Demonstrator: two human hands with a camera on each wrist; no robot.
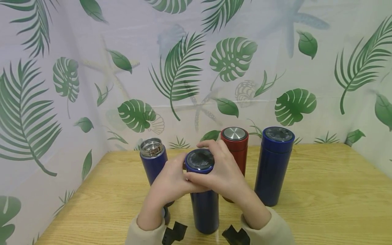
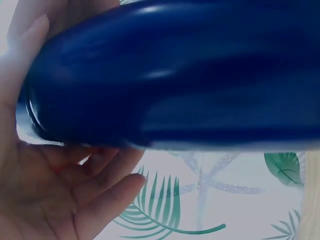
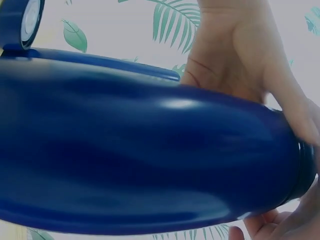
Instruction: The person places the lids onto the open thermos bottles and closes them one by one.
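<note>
An upright blue thermos bottle (image 1: 206,212) stands at the middle, near the front of the table. My left hand (image 1: 173,180) holds it around the upper part, just under the lid. With curled fingers and thumb, my right hand (image 1: 225,172) grips its glossy black-topped lid (image 1: 200,159) from the right side. The lid sits on the bottle. Both wrist views are largely filled by the bottle's blue body (image 2: 190,80), with fingers about its top end. To the left, partly behind my left hand, is a second blue thermos (image 1: 152,166), whose steel mouth is uncovered.
A red thermos (image 1: 237,146) with a steel-topped lid stands behind my right hand. Right of it is another lidded blue thermos (image 1: 273,170). A loose lid (image 3: 22,22) lies near the uncovered bottle. The wooden table (image 1: 330,190) ends at a leaf-patterned cloth (image 1: 190,112).
</note>
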